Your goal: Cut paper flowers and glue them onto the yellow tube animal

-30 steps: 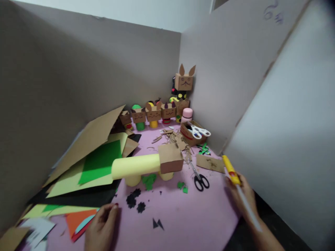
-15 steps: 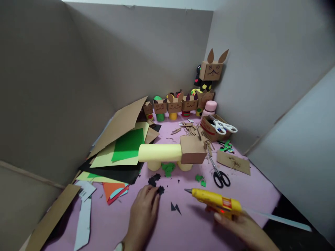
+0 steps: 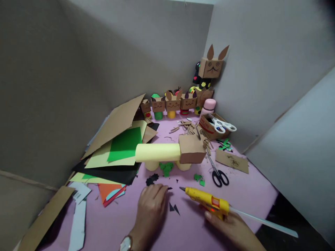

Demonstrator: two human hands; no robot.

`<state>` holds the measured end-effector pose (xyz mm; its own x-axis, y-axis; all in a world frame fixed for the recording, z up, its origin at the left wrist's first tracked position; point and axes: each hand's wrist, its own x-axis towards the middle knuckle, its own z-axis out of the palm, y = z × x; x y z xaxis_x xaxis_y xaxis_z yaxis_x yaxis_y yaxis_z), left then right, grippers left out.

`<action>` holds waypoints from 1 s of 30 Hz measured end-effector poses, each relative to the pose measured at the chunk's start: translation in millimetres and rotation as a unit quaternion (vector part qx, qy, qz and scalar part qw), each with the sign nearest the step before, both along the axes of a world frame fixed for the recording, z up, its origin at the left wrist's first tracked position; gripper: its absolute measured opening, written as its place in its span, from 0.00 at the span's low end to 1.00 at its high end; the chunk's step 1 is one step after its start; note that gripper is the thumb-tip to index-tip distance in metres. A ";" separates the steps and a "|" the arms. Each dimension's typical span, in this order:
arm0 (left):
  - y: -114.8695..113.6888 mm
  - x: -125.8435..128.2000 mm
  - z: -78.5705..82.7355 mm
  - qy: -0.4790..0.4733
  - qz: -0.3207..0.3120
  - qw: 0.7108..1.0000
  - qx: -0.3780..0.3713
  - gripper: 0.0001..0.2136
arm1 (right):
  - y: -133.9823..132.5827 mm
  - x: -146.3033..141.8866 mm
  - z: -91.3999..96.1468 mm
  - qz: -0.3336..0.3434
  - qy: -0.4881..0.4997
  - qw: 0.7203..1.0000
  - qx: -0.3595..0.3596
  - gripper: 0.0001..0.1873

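Note:
My right hand (image 3: 227, 225) is wrapped round a yellow glue gun (image 3: 205, 199), its nozzle pointing left and a clear glue stick (image 3: 264, 221) out of its back. Facing the nozzle, my left hand (image 3: 154, 202) pinches a small black paper cutout (image 3: 170, 188), mostly hidden by the fingers. More black cutouts (image 3: 152, 179) lie just beyond my left hand, and black paper triangles (image 3: 174, 208) to its right. Behind them stands a figure made of a pale yellow paper tube (image 3: 157, 152) and a cardboard box head (image 3: 192, 149). Green paper cutouts (image 3: 166, 168) lie at its legs.
Black-handled scissors (image 3: 220, 177) lie right of the figure. White-handled scissors (image 3: 222, 126) rest on a cardboard box (image 3: 209, 130). Stacked coloured paper (image 3: 125, 144) and cardboard (image 3: 115, 122) fill the left side. Several box-headed figures (image 3: 172, 104) line the back beside a pink bottle (image 3: 208, 105).
My left hand has lifted a black cutout and shifted right, towards the nozzle. The glue gun has moved slightly left. The view has shifted a little.

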<state>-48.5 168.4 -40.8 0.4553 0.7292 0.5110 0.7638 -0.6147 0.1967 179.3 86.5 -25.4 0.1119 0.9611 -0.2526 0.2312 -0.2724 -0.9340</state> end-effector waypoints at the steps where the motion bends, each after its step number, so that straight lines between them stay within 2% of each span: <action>1: -0.8 7.1 1.5 -0.002 -0.016 1.000 -0.005 0.09 | -0.3 1.5 0.5 -0.014 -0.003 1.000 0.000 0.28; 6: -2.7 29.8 -2.2 0.036 -0.092 0.990 -0.099 0.09 | -3.8 14.4 -5.7 -0.065 -0.012 0.998 -0.014 0.25; 11: 5.0 17.9 -5.5 -0.056 -0.067 0.987 -0.135 0.12 | -6.3 22.6 -13.7 -0.044 -0.049 0.998 -0.016 0.21; 15: 6.0 14.5 -4.9 -0.088 -0.061 0.976 -0.188 0.09 | -2.0 19.2 -5.5 0.024 -0.071 0.997 0.022 0.14; 21: 2.2 23.2 -7.2 -0.054 -0.073 0.973 -0.215 0.09 | 2.5 15.4 3.0 0.111 -0.133 0.984 0.026 0.09; 30: 2.6 20.6 -8.0 -0.037 -0.068 0.968 -0.240 0.10 | 4.3 10.0 1.1 0.153 -0.202 0.967 -0.015 0.08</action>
<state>-27.9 171.0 -48.8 0.5383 0.8266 0.1643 0.6550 -0.5331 0.5355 189.3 90.8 -24.2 -0.0814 0.9575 -0.2766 0.6505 -0.1592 -0.7427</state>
